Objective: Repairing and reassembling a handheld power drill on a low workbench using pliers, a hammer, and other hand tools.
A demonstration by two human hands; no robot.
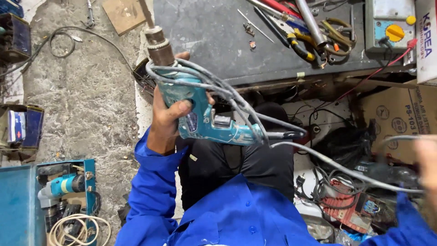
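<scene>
My left hand (169, 111) grips the body of a teal electric drill (200, 119), held up in front of me with its rusty chuck (158, 44) pointing away. A grey power cord (218, 86) is looped several times around the drill body and handle. From the handle the cord (346, 171) runs right to my right hand (428, 157), which is blurred at the frame's right edge and holds the cord's far part. Blue sleeves cover both arms.
A dark workbench (214, 32) ahead carries pliers (296, 41), a metal tube, screws and a grey meter box with a yellow knob (391, 25). An open blue toolbox (18, 200) with another teal tool lies lower left on the concrete floor. Cardboard boxes, wires and parts crowd the right.
</scene>
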